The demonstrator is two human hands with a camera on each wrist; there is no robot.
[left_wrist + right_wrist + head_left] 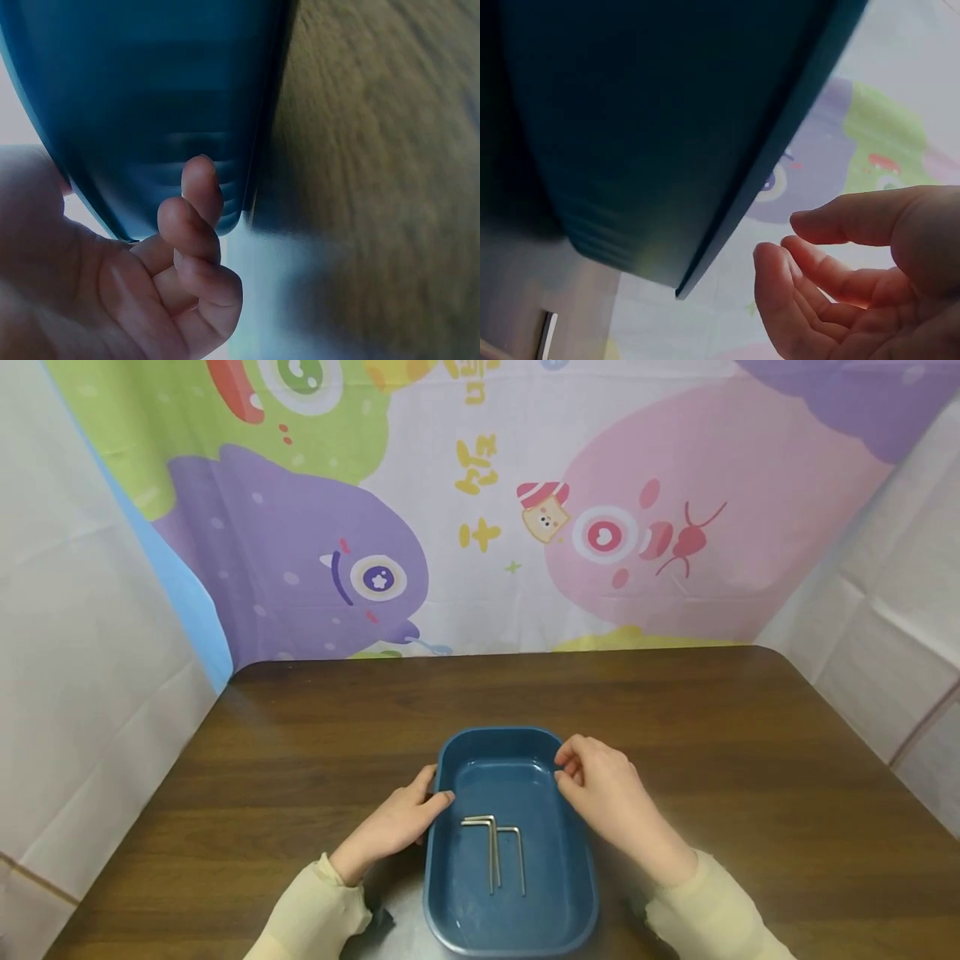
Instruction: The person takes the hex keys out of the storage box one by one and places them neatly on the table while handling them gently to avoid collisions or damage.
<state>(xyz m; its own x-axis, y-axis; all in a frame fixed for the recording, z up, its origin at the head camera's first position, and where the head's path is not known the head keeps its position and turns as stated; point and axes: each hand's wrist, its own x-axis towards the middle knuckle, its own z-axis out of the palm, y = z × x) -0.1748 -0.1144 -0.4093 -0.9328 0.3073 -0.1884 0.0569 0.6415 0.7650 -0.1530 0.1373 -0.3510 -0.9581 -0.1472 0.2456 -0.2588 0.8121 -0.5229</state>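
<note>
Blue tray [553, 847]: on the brown surface [315, 710]
L-shaped rods [497, 852]: three, lying inside the tray
Left hand [397, 818]: clamped on the tray's left wall, thumb over the rim
Right hand [609, 789]: near the right rim, fingers loosely curled, thumb apart from them

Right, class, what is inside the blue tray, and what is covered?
Three L-shaped hex keys lie inside the blue tray: two close together, one to their right. The left hand and right hand cover bits of its rim; the floor beneath the keys is hidden.
</note>
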